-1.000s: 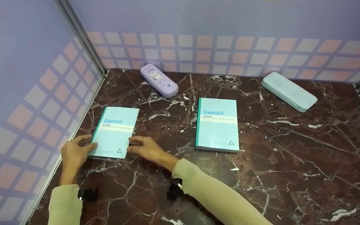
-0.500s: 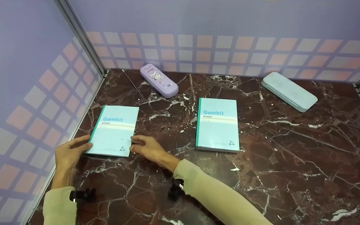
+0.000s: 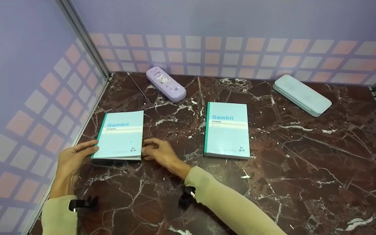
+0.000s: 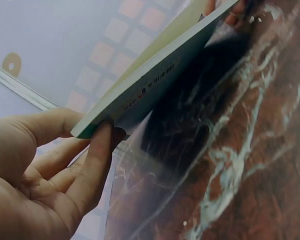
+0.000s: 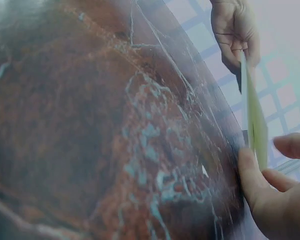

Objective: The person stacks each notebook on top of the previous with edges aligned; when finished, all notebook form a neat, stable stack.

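A pale blue "Gambit" notebook with a green spine is held slightly raised on the left side. My left hand pinches its spine edge near the lower corner, thumb on one face and fingers on the other. The left wrist view shows its underside with a barcode, above a dark reflection. My right hand is at the opposite edge, curled fingers around the lower right side. In the right wrist view the cover stands a little apart from the pages, a fingertip against the underside.
A second Gambit notebook lies flat to the right. Behind are a lilac pencil case, a thin dark stick and a pale green case. Patterned panels border the dark marble table.
The notebook has turned straighter, its near edge shifting away from me. Its cover has come apart from the pages at the lower right. My right hand has moved slightly right.
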The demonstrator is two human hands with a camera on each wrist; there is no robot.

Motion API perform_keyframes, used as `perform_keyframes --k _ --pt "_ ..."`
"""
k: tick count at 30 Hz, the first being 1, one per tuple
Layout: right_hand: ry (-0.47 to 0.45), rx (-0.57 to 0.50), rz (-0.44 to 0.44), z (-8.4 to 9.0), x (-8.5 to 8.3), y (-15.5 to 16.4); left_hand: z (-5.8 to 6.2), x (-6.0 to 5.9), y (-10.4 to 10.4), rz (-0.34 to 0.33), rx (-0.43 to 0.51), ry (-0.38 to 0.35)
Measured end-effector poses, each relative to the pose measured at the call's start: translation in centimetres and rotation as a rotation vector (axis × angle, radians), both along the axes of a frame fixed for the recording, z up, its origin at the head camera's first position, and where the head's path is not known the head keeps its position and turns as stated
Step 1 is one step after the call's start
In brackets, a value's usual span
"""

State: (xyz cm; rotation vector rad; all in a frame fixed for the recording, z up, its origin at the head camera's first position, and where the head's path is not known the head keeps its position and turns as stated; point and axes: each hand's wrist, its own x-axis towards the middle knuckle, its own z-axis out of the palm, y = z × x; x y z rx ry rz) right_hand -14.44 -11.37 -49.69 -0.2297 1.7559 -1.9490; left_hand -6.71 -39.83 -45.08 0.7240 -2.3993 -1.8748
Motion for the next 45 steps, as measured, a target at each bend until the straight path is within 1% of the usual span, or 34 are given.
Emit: perform_keyframes --k 2,5,8,11,16,20,25,28,31,33,35,39,42,45 --pt "-0.046 -0.044 0.000 -0.1 0.0 0.0 0.2 0.1 0.2 0.019 0.069 0.028" --pt "-0.068 -0.051 0.016 -0.1 -0.1 0.1 0.2 0.1 0.5 0.039 0.188 0.071" --pt "-0.048 -0.023 0.021 0.0 -0.2 0.2 0.2 0.2 0.9 0.042 0.267 0.111" --pt "-0.004 -0.001 0.008 0.2 -0.3 0.5 0.4 0.2 1.2 0.030 0.288 0.138" --pt "0.089 0.045 -0.033 0.6 -0.7 1.3 1.0 -0.1 2.2 0.026 0.255 0.160" --pt "0.129 0.047 -0.069 0.8 -1.1 2.1 1.6 -0.5 3.3 0.030 0.205 0.176" --pt "0.171 0.035 -0.077 1.3 -1.6 3.5 2.2 -0.9 4.7 0.024 0.161 0.209" --pt "0.207 0.043 -0.067 1.7 -2.0 4.5 2.6 -1.1 5.5 -0.002 0.120 0.228" --pt "0.249 0.052 -0.059 2.2 -2.3 5.8 2.9 -1.4 6.3 -0.053 0.046 0.232" --pt "0.281 0.055 -0.056 2.4 -2.5 6.7 3.1 -1.5 6.8 -0.105 -0.010 0.230" --pt "0.312 0.054 -0.059 2.6 -2.6 7.7 3.2 -1.7 7.4 -0.153 -0.034 0.229" --pt "0.362 0.065 -0.069 2.8 -3.0 9.9 3.1 -2.5 8.8 -0.242 -0.052 0.234" --pt "0.387 0.077 -0.081 3.0 -3.2 11.5 2.8 -3.2 10.1 -0.284 -0.050 0.235" --pt "0.413 0.097 -0.097 3.3 -3.3 13.1 2.6 -3.8 11.3 -0.320 -0.068 0.233"
